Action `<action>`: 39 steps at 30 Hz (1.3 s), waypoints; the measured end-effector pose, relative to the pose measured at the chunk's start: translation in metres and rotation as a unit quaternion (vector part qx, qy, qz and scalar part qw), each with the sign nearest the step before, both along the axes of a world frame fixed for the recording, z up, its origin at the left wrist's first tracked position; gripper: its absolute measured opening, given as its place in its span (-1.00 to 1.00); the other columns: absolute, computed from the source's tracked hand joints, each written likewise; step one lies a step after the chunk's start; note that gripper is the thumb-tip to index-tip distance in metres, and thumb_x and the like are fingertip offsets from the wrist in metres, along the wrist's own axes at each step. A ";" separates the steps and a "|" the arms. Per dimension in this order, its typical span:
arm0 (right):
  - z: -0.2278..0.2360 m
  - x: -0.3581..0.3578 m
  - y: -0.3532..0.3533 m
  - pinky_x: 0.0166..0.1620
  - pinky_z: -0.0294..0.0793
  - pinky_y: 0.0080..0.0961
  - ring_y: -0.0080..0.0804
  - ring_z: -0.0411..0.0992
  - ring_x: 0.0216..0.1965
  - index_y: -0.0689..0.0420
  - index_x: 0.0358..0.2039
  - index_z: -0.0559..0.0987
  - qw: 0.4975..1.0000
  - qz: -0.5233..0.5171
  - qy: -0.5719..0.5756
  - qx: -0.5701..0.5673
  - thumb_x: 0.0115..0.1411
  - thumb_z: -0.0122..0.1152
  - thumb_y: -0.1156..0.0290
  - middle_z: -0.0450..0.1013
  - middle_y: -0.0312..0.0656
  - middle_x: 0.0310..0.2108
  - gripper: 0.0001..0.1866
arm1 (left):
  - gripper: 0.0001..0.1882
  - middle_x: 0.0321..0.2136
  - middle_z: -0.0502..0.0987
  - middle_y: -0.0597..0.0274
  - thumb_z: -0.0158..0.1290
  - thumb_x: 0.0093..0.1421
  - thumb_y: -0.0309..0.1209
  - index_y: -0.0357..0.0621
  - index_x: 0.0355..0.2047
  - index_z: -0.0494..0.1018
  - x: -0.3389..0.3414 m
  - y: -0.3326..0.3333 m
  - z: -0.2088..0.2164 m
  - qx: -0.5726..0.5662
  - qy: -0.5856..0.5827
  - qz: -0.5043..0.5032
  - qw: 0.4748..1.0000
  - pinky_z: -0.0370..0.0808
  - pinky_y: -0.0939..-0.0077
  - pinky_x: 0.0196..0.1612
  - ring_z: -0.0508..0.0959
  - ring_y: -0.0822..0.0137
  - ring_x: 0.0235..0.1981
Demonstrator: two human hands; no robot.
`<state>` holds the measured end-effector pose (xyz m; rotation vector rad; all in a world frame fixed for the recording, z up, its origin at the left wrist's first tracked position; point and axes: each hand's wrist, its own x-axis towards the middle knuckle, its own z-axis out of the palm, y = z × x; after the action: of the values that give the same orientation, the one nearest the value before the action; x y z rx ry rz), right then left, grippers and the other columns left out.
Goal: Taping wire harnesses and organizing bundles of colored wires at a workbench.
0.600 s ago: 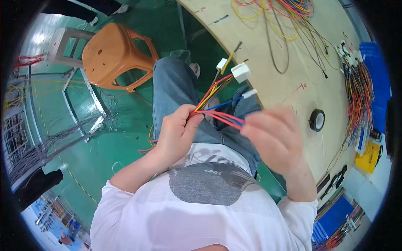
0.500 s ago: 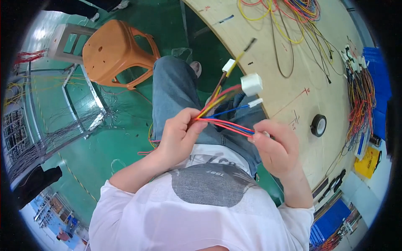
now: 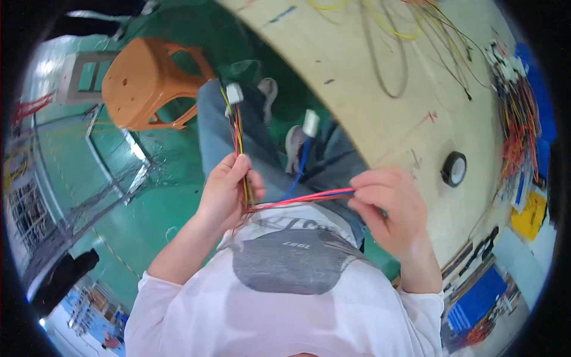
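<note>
A wire harness of red, blue, yellow and dark wires (image 3: pixel 300 199) stretches over my lap between both hands. My left hand (image 3: pixel 226 189) is closed around the yellow and dark strand. Above that hand the strand stands up to a white connector (image 3: pixel 235 93). My right hand (image 3: pixel 389 208) pinches the red and blue wires at their right end; whatever tips they have are hidden by the fingers. Between the hands a blue wire (image 3: pixel 301 162) sticks up with a white connector (image 3: pixel 310 123) on its end, blurred by motion.
The wooden table (image 3: pixel 380 131) curves along the right, with a roll of black tape (image 3: pixel 454 169) on it. Loose wires (image 3: pixel 437 30) lie at its far side and a bundle of harnesses (image 3: pixel 517 113) at its right edge. An orange stool (image 3: pixel 143 83) stands at the left.
My left hand has moved left and slightly down, away from my right hand. The harness is pulled out longer between them, and its upper strand has swung to the left. The view has shifted.
</note>
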<state>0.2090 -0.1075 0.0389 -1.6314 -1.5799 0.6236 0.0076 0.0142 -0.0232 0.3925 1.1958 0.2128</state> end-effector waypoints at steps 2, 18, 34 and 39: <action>0.007 0.020 -0.011 -0.29 0.35 -0.41 -0.20 0.37 -0.37 0.22 -0.48 0.45 0.991 -0.072 -0.110 0.005 -0.21 0.16 0.65 0.40 -0.12 -0.45 -0.80 | -0.85 -0.76 0.21 0.38 -0.22 0.18 -0.33 -0.09 -0.48 0.20 -0.005 0.000 -0.037 -0.033 0.031 -0.077 0.996 0.09 0.66 -0.79 0.20 0.53 -0.81; -0.009 0.062 -0.045 -0.15 0.29 -0.37 -0.21 0.32 -0.19 0.15 -0.31 0.45 0.960 -0.217 -0.173 -0.030 -0.21 0.19 0.56 0.40 -0.20 -0.29 -0.66 | -0.92 -0.52 0.39 0.05 -0.15 0.07 -0.52 -0.26 -0.42 0.32 0.118 -0.021 0.055 0.428 -0.176 -0.439 0.770 0.33 0.47 -0.39 0.41 0.12 -0.48; 0.033 0.038 -0.080 -0.24 0.23 -0.35 -0.19 0.31 -0.34 0.18 -0.47 0.44 0.967 -0.227 -0.069 -0.092 -0.33 0.31 0.41 0.37 -0.18 -0.48 -0.66 | -0.71 -0.47 0.31 0.14 0.10 -0.08 -0.37 -0.23 -0.39 0.28 0.153 -0.032 0.060 0.549 -0.264 -0.450 0.653 0.30 0.45 -0.46 0.34 0.18 -0.46; 0.052 0.035 -0.077 -0.35 0.17 -0.38 -0.31 0.28 -0.50 0.07 -0.46 0.43 0.974 -0.156 -0.049 -0.157 -0.32 0.31 0.37 0.32 -0.31 -0.58 -0.66 | -0.82 -0.57 0.30 0.16 0.09 -0.13 -0.51 -0.24 -0.53 0.31 0.142 -0.034 0.057 0.583 -0.357 -0.457 0.569 0.26 0.39 -0.50 0.31 0.15 -0.56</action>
<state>0.2439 -0.1849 0.0914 -2.1222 -1.2969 0.6553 0.1492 -0.0202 0.0341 1.8411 -0.2564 0.1871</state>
